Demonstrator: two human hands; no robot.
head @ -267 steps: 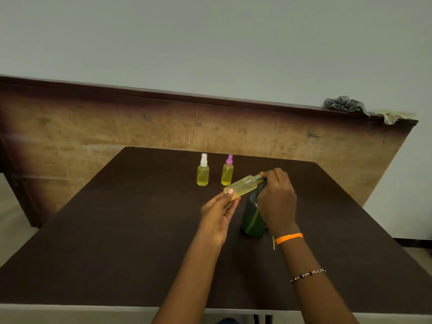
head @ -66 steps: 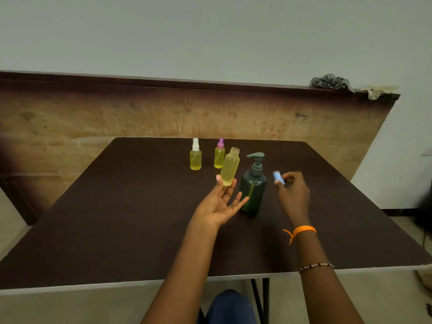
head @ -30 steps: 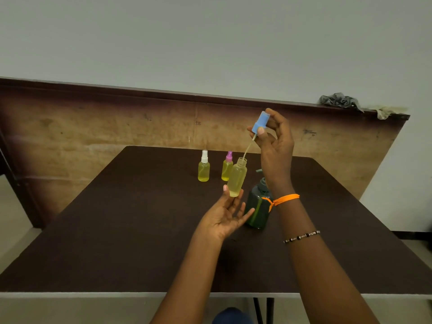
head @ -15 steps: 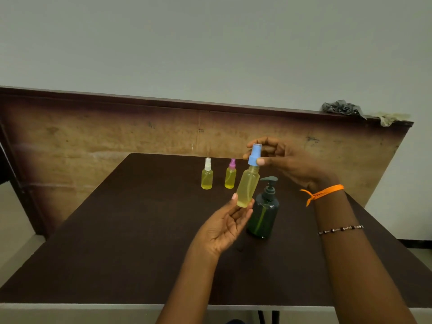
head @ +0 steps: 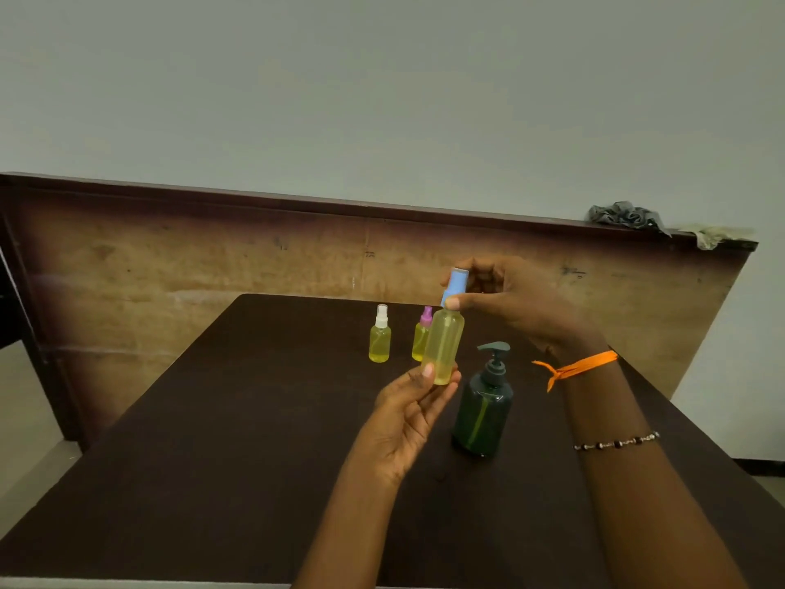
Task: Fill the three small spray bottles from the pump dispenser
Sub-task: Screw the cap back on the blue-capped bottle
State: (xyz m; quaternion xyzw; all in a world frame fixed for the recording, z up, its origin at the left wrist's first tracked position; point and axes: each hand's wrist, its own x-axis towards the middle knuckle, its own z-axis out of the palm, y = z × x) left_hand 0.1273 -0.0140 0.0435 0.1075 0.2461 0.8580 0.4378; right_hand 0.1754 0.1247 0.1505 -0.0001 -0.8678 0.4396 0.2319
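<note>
Two hands are holding a yellow-filled spray bottle (head: 441, 346) above the dark table (head: 212, 440), just left of the pump dispenser (head: 482, 412).

The left hand (head: 410, 412) is pinching the bottle's base between thumb and fingertips, the rest of the hand lying loosely open. The right hand (head: 516, 301) is gripping the blue spray cap (head: 455, 286) on the bottle's neck with curled fingers and thumb. Farther left of the dispenser, toward the table's far edge, a white-capped bottle (head: 379, 335) and a pink-capped bottle (head: 420, 335) are standing upright, both holding yellow liquid.
</note>
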